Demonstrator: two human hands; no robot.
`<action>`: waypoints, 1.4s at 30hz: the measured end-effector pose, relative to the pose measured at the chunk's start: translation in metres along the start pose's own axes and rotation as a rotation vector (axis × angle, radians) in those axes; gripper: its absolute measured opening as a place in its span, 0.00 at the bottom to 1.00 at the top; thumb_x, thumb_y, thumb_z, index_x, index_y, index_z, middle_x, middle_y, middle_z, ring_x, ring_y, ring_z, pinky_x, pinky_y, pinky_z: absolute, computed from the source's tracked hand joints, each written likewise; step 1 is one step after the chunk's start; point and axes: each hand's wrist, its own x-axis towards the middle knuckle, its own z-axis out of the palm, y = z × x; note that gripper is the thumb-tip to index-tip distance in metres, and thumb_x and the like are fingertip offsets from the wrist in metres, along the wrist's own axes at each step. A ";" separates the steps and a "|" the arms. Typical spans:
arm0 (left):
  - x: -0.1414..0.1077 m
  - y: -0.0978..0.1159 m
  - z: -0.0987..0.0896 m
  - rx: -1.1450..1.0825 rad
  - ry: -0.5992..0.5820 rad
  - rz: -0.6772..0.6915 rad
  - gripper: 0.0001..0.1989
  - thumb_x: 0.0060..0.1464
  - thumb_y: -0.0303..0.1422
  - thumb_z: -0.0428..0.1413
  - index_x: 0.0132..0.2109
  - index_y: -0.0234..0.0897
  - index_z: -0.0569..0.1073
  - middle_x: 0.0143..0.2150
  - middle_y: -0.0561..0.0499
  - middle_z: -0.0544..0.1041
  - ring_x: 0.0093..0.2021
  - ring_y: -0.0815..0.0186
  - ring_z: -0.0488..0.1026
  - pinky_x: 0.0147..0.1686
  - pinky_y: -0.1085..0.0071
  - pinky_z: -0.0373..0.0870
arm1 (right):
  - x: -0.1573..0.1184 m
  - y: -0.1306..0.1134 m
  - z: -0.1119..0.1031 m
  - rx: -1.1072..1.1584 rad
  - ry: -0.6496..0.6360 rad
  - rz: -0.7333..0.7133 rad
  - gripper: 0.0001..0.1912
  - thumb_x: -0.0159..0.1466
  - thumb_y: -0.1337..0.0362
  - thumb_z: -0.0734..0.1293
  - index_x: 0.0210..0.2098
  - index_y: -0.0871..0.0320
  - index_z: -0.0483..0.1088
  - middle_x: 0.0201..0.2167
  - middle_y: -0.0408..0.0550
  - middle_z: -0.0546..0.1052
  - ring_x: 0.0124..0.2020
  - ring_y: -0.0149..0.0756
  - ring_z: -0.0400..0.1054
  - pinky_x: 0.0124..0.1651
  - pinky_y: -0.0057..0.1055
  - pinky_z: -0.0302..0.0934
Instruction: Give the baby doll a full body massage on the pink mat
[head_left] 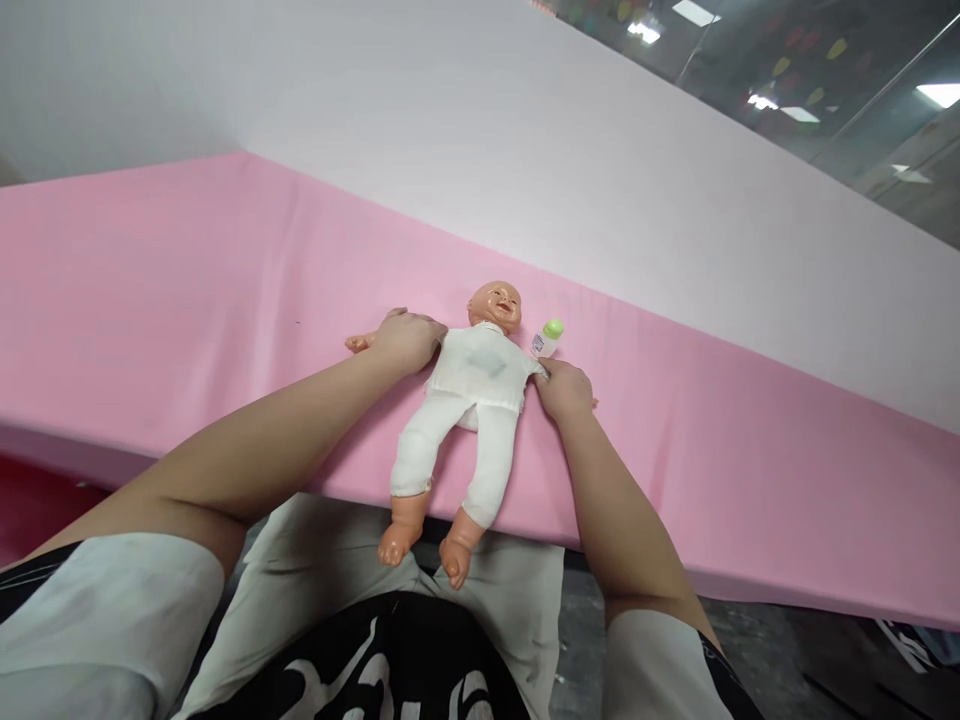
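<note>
Doll [481, 372] lies face-up between my left fingers [429, 329] and right fingers [558, 373], each set gripping an arm, feet toward me.

I see a doll [484, 375] with an orange-tan head [496, 305] and feet [400, 530], its cloth body [471, 365] plain white except for a faint grey-green patch [486, 357]. The small bottle [540, 347] reads white to me, darkly printed, its cap [553, 328] lime green. I make out solid pink on the covered surface [187, 280], pale grey on the wall [450, 130], white lettering on a black shirt [405, 630], and light-grey sleeves [112, 600] with black parts lined in white.
</note>
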 end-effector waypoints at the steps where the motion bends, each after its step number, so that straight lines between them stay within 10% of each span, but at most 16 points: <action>1: 0.000 -0.003 0.002 0.013 0.023 -0.007 0.12 0.59 0.29 0.53 0.42 0.43 0.81 0.48 0.43 0.85 0.52 0.54 0.80 0.66 0.55 0.56 | 0.001 0.003 0.000 -0.008 -0.008 0.018 0.19 0.72 0.53 0.63 0.58 0.45 0.78 0.50 0.50 0.84 0.49 0.51 0.76 0.48 0.39 0.64; 9: 0.000 -0.058 0.011 -0.055 0.187 -0.282 0.28 0.56 0.45 0.61 0.62 0.42 0.77 0.66 0.34 0.74 0.69 0.35 0.64 0.72 0.36 0.42 | 0.003 0.070 -0.011 0.015 -0.105 0.257 0.30 0.63 0.44 0.72 0.58 0.52 0.75 0.53 0.58 0.81 0.51 0.55 0.75 0.47 0.41 0.65; 16: 0.005 -0.102 0.010 -0.369 0.150 -0.518 0.39 0.43 0.46 0.71 0.62 0.38 0.75 0.55 0.33 0.80 0.56 0.35 0.76 0.53 0.51 0.72 | 0.009 0.109 -0.003 0.267 -0.026 0.234 0.26 0.54 0.56 0.78 0.53 0.52 0.79 0.50 0.53 0.83 0.49 0.49 0.76 0.51 0.39 0.66; 22: 0.004 -0.095 0.016 -0.765 0.342 -0.465 0.38 0.39 0.32 0.72 0.61 0.41 0.76 0.57 0.40 0.80 0.50 0.49 0.79 0.46 0.62 0.74 | 0.011 0.110 0.008 0.893 0.078 0.324 0.41 0.45 0.70 0.76 0.60 0.51 0.72 0.41 0.45 0.80 0.34 0.36 0.74 0.35 0.31 0.68; 27: 0.008 -0.089 0.014 -1.426 0.363 -0.523 0.29 0.44 0.25 0.68 0.55 0.36 0.75 0.39 0.45 0.80 0.29 0.67 0.74 0.30 0.70 0.69 | 0.012 0.102 0.004 1.491 0.073 0.431 0.27 0.50 0.65 0.75 0.50 0.54 0.74 0.31 0.42 0.78 0.23 0.26 0.63 0.21 0.22 0.57; 33: 0.013 -0.085 0.014 -1.463 0.292 -0.598 0.07 0.50 0.24 0.64 0.39 0.33 0.78 0.26 0.48 0.75 0.23 0.68 0.69 0.23 0.72 0.63 | 0.012 0.096 0.005 1.545 -0.041 0.450 0.16 0.54 0.63 0.76 0.42 0.60 0.78 0.25 0.43 0.75 0.21 0.25 0.64 0.18 0.18 0.54; 42: 0.010 -0.082 0.017 -1.401 0.271 -0.540 0.07 0.49 0.26 0.62 0.38 0.35 0.77 0.24 0.49 0.73 0.21 0.67 0.68 0.21 0.71 0.59 | 0.011 0.106 0.006 1.576 -0.127 0.440 0.14 0.54 0.69 0.75 0.41 0.59 0.77 0.30 0.45 0.79 0.20 0.22 0.63 0.18 0.16 0.58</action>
